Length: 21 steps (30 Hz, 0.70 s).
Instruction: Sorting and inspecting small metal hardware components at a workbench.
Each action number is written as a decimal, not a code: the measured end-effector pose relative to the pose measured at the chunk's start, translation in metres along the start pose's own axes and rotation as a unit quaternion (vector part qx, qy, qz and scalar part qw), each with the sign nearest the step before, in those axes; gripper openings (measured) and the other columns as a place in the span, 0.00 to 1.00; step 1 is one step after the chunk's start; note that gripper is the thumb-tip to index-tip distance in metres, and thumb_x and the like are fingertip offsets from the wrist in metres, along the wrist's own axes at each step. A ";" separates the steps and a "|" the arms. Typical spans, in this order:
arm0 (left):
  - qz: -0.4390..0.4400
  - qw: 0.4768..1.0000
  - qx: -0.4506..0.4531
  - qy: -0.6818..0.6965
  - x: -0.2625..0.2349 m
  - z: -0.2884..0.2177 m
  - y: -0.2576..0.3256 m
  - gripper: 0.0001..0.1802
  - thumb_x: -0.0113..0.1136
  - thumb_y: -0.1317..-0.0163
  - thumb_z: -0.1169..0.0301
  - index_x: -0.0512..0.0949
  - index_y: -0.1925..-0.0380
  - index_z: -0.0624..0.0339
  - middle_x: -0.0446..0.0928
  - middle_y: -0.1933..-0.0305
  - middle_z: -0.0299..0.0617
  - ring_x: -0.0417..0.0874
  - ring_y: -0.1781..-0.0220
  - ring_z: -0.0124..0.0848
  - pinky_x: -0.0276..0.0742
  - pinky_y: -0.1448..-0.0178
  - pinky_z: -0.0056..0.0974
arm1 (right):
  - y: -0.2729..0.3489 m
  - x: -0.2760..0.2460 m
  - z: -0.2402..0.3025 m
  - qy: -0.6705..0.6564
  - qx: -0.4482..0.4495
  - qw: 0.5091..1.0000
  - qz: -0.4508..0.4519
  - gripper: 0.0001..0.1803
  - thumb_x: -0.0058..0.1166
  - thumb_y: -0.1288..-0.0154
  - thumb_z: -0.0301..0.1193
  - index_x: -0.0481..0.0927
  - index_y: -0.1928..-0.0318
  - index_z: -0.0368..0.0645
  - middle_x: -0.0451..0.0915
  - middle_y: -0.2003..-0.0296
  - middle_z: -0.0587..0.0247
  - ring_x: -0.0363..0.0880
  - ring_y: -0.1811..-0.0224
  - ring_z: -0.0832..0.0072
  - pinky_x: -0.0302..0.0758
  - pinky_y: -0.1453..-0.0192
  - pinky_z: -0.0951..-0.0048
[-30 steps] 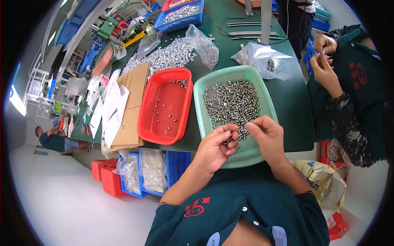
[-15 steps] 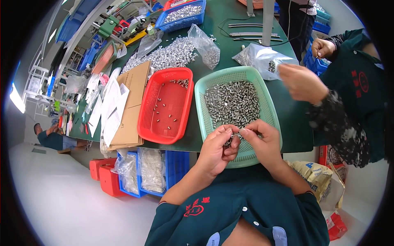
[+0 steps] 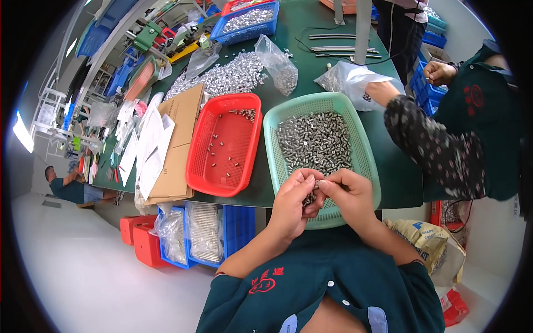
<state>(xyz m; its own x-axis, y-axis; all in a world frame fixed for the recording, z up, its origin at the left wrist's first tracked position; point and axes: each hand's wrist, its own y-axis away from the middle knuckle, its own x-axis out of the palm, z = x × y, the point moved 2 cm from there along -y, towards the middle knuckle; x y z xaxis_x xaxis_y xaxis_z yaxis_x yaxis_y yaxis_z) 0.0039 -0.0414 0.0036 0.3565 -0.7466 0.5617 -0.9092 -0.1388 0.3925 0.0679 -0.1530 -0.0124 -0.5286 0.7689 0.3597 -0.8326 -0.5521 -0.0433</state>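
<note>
Both my hands meet over the near end of a light green plastic basket [image 3: 270,150], which holds a heap of small metal cylindrical parts [image 3: 314,139]. My left hand [image 3: 295,198] is curled, with several of the metal parts [image 3: 308,198] in its fingers. Thumb and fingertips of my right hand [image 3: 350,197] pinch close against the left fingertips; a small metal piece shows between them, its exact shape hidden. Left of the green basket stands a red basket [image 3: 224,143] with a few of the same parts scattered inside and a small cluster at its far right corner.
A co-worker's hand [image 3: 383,91] reaches into a clear plastic bag [image 3: 350,75] at the right. Silvery parts [image 3: 233,75] lie piled behind the red basket, near a blue basket [image 3: 250,23]. Cardboard [image 3: 176,150] and papers lie left. Blue crates [image 3: 239,227] stand under the table edge.
My fingertips have drawn closer together, with the right hand shifting slightly left and down. The co-worker's hand has moved away from me into the plastic bag.
</note>
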 end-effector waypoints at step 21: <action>0.049 0.988 -0.054 0.140 -0.009 0.004 -0.006 0.07 0.46 0.33 0.66 0.70 0.62 0.56 0.67 0.79 0.38 0.56 0.85 0.21 0.51 0.82 0.25 | -0.002 -0.008 0.011 0.111 -0.037 0.992 -0.047 0.04 0.58 0.42 0.24 0.77 0.72 0.36 0.75 0.78 0.70 0.70 0.75 0.86 0.65 0.72 0.84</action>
<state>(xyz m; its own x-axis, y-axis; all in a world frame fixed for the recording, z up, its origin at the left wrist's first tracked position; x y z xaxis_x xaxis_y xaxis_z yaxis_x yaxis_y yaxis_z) 0.0048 -0.0363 -0.0068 0.3271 -0.5421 0.7741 -0.9195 0.0062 0.3929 0.0753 -0.1620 -0.0048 -0.4652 0.8720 0.1524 -0.8851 -0.4562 -0.0915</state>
